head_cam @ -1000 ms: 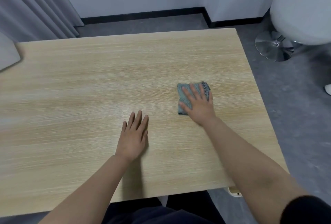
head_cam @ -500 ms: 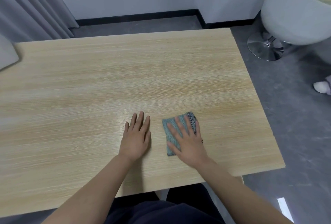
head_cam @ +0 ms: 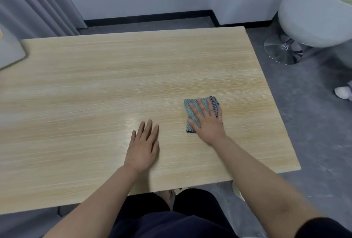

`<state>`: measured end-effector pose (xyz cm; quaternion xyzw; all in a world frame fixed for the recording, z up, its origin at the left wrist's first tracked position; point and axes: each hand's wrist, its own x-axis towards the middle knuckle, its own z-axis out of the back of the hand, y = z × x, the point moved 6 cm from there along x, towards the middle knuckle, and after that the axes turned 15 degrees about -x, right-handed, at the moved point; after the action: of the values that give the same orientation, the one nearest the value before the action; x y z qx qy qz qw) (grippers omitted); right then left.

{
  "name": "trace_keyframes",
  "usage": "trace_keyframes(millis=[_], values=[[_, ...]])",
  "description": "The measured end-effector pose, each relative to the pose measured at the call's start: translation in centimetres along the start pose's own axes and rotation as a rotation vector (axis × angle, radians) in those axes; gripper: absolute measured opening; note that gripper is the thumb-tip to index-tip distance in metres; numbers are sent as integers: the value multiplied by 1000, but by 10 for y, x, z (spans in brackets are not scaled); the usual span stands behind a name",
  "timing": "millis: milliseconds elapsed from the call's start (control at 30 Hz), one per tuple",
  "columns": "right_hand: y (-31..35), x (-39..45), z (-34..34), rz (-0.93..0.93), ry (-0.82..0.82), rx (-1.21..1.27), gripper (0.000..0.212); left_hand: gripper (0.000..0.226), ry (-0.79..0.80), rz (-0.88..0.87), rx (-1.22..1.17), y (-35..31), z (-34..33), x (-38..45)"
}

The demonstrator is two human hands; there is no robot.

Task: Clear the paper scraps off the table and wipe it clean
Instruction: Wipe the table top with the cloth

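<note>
So the folded teal mesh cloth (head_cam: 200,113) has been pushed back out toward 2 o'clock from the near edge, meaning wiping's underway; no scraps are seen. It's pressed flat under the spread right hand (head_cam: 208,123). The left hand (head_cam: 143,147) is laid flat, fingers straight, on the smooth woodgrain desk (head_cam: 95,85).

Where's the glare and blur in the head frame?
Head view: a pale sheen on the table just ahead of the left hand; the tabletop's left side is smeared and soft; the right hand on the cloth is fairly sharp; wide-angle bowing at the table edges; soft shadow under the left forearm.
</note>
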<state>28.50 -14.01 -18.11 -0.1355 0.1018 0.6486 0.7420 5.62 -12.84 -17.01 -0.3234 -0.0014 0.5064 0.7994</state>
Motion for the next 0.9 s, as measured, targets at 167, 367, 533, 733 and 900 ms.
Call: trace_keyframes(millis=[167,367,533,733,900], values=[[28,-48,-17,50,-32,-27,60,79,-57,24,-24,-6,-8,-14],[50,-105,-43,218,-150,-71,59,81,-74,51,6,-8,-17,-24],[30,-84,-29,234,-121,-83,57,81,-63,44,-10,-7,-25,-36],[9,-50,-16,105,-23,-44,57,80,-46,40,-2,-4,-32,-57],[25,-73,-26,58,-50,-9,57,75,-54,20,4,-2,-37,-70]])
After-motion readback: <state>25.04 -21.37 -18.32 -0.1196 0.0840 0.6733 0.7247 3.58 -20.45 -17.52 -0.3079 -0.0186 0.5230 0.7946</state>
